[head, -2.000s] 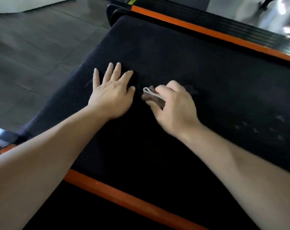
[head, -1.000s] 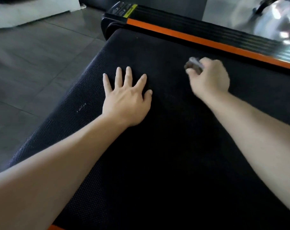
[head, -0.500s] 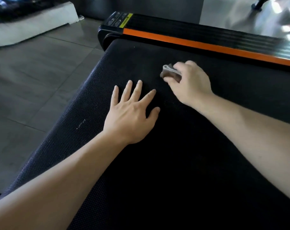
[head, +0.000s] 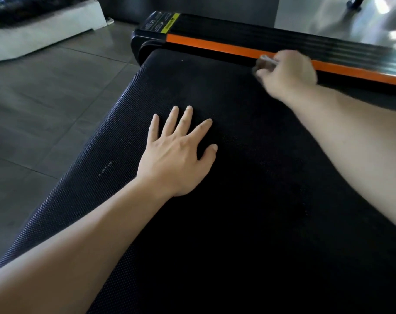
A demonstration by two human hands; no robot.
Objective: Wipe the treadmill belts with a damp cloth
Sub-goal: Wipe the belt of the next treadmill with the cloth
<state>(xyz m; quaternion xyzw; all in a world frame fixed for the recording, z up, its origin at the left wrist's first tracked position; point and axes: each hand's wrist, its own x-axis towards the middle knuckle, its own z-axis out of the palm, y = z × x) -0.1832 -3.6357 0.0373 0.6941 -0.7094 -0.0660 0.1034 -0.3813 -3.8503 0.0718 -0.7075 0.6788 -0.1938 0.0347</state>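
A small folded cloth [head: 265,63] is gripped in the blurred right hand [head: 287,73] at the upper right, against the treadmill belt [head: 249,200] beside the orange side rail [head: 215,45]. The left hand [head: 176,155] is pressed flat mid-frame, fingers spread.

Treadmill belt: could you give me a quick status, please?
Left hand flat on belt. Right hand gripping cloth at belt's far edge, by orange rail. Nothing in the way.

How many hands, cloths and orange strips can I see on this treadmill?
Hands: 2 (left hand, right hand)
Cloths: 1 (cloth, gripped by the right hand)
Orange strips: 1 (orange strip)
Total: 4
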